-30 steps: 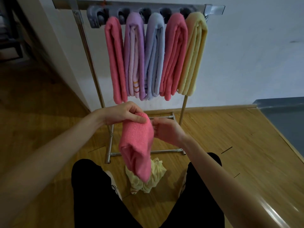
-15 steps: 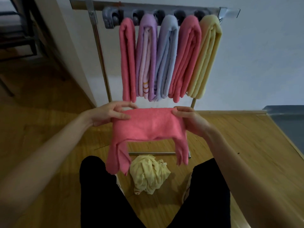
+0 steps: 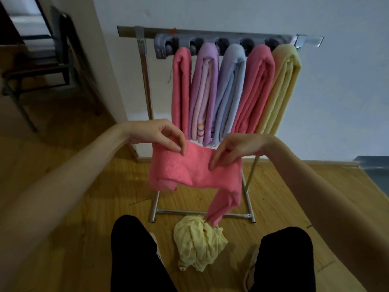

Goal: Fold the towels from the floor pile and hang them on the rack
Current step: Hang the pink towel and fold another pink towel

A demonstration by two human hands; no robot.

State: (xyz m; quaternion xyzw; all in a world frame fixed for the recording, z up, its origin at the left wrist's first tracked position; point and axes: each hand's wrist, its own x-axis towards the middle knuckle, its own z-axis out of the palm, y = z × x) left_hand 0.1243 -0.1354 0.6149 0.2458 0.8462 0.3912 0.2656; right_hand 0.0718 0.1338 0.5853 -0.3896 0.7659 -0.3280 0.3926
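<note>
While stretched crosswise in mid-air before the rack, one pink towel runs long axis left to right, its right end drooping to the floor. Left hand pinches the upper left edge; right hand pinches the upper right. Head view, rack: five folded towels hanging vertically, two pink, one purple, one blue, one yellow. Floor: one crumpled yellow towel. Legible writing: none seen
</note>
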